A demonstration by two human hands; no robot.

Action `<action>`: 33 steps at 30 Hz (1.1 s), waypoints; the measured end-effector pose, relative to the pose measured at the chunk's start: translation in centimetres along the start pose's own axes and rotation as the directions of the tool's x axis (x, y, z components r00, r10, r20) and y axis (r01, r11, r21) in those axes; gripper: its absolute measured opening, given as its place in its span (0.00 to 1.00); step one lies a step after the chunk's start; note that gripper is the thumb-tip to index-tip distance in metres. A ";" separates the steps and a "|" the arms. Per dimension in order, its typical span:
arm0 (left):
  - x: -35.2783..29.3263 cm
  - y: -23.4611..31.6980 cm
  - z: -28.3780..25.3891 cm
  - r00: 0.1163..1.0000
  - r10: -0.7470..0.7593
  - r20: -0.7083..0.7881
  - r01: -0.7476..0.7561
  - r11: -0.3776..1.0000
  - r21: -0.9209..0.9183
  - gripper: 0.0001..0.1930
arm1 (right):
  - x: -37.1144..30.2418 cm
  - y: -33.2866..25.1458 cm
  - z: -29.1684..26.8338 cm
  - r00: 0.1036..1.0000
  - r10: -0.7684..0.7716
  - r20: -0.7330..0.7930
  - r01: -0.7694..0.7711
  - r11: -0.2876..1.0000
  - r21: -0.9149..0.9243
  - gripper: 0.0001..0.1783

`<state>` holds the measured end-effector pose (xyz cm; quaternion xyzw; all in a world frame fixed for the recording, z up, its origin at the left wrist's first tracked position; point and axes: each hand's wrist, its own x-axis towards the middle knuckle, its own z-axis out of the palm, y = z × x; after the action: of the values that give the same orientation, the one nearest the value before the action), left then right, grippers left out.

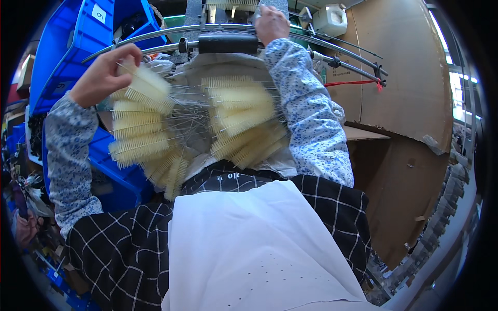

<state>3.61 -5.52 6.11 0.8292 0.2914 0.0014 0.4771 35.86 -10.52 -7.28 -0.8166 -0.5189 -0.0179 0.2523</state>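
Note:
My left hand [106, 75] is closed at the left, thumb and fingers pinching the end of a cream bristle brush [149, 89] with a thin wire stem. Below it, a stack of similar brushes [139, 124] fans out on the left side of my lap. A second stack of brushes [241, 106] lies to the right, the wire stems crossing between the two. My right hand [271, 25] is at the far side, fingers curled beside the metal rails [228, 27] of a machine. What those fingers hold is hidden.
A black roller [228, 44] sits on the rails in front of me. Blue plastic bins [65, 57] stand at the left. A large cardboard sheet [399, 72] rises at the right, with a red cord [358, 83] before it. A white container [330, 20] stands at the back.

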 end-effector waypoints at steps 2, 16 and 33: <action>-1.6 0.0 -1.5 0.992 0.098 -0.081 -0.094 0.994 0.055 0.14 | 0.1 2.4 -0.8 0.999 -0.046 -0.012 0.043 0.987 -0.155 0.14; -3.9 -1.9 -5.7 0.900 0.213 -0.380 -0.254 0.965 -0.060 0.19 | 2.8 12.1 -5.7 0.987 0.024 0.159 0.051 0.892 -0.450 0.16; 6.9 1.5 6.8 0.949 0.283 -0.142 -0.315 0.891 -0.328 0.24 | -7.2 -2.1 -7.3 0.761 -0.436 0.481 -0.056 0.695 0.717 0.15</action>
<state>11.96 -8.12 1.63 0.7660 0.1770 0.1636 0.5959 32.46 -18.96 -2.21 -0.5564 -0.6260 0.4189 0.3508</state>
